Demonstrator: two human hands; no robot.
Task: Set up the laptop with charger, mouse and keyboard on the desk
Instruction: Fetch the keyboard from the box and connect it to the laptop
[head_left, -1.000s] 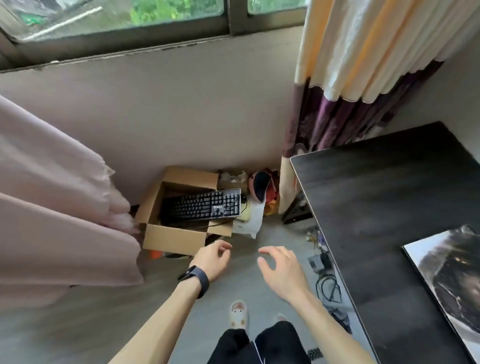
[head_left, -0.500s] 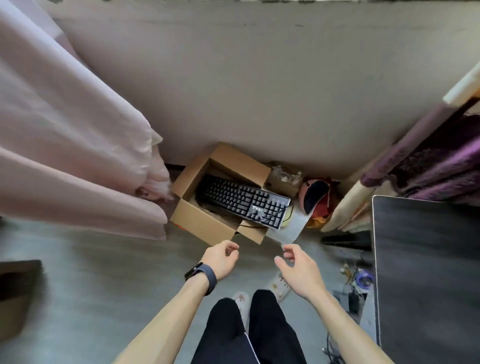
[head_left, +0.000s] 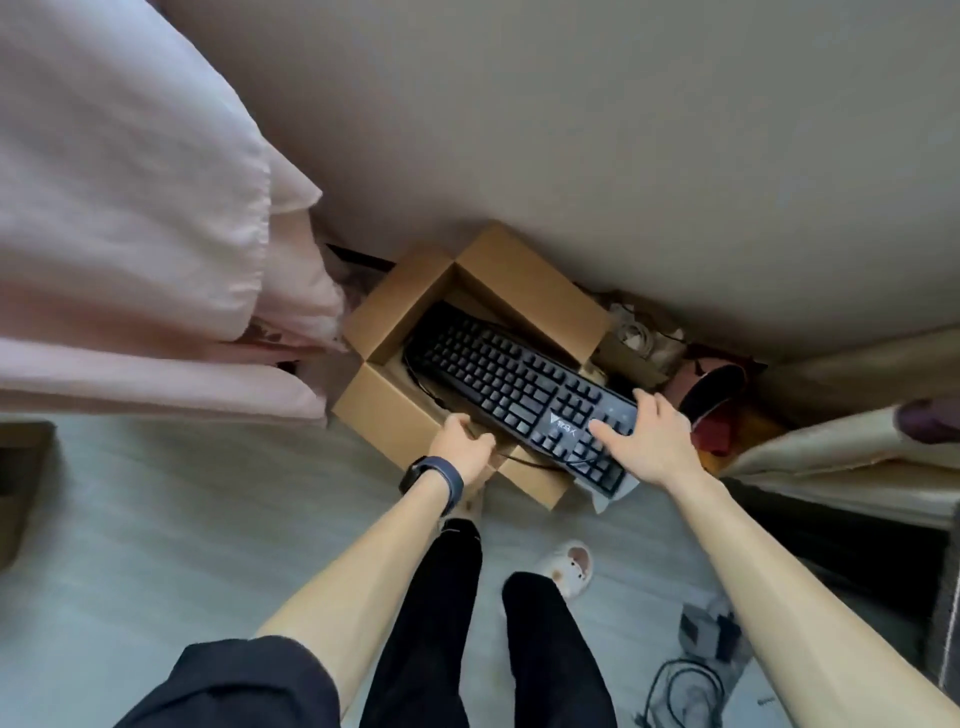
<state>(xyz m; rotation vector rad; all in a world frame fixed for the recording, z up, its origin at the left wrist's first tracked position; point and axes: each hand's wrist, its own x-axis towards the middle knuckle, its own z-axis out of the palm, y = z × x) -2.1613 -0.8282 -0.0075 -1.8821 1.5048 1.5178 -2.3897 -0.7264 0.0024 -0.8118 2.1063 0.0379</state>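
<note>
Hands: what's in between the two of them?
In the head view, the near edge of the black keyboard lies between the left hand and right hand, over the cardboard box flap.

From where I stand: one black corded keyboard (head_left: 519, 395), just the one, and one open brown cardboard box (head_left: 395, 410). Two bare hands, a left hand (head_left: 460, 441) and a right hand (head_left: 652, 436). One dark wristband (head_left: 431, 480). Two black trouser legs (head_left: 431, 623). One cream slipper (head_left: 569, 566) shows plainly; whether there is a second I cannot tell. One coiled black cable (head_left: 685, 691) and one pale pink fabric drape (head_left: 130, 208).
</note>
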